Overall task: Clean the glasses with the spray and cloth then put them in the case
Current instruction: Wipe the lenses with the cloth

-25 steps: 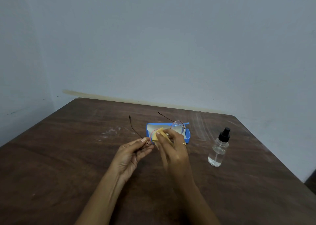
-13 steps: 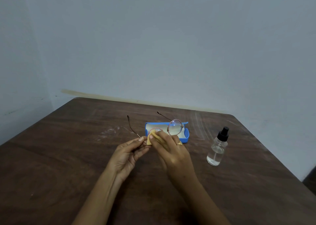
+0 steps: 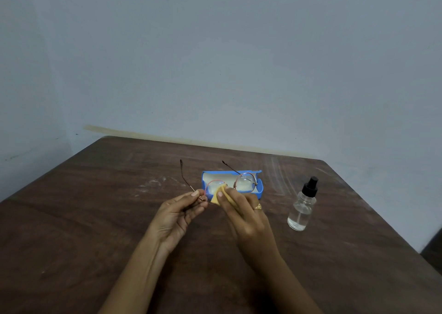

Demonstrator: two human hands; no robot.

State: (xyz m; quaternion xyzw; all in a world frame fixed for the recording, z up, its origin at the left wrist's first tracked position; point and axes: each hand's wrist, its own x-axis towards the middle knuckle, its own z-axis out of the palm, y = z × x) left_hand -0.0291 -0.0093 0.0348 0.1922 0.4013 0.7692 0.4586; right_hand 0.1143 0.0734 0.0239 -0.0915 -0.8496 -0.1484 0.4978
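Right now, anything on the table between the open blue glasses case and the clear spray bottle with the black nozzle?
Nothing: head view shows bare brown wooden table between blue glasses case and clear spray bottle.

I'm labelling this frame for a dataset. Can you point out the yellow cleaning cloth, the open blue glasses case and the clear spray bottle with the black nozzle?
Yellow cleaning cloth [image 3: 216, 197]: head view, exposed lower corner.
Open blue glasses case [image 3: 260, 189]: head view, right end wall.
Clear spray bottle with black nozzle [image 3: 301, 209]: head view, glass body.

Head view, angled down, moderately near.
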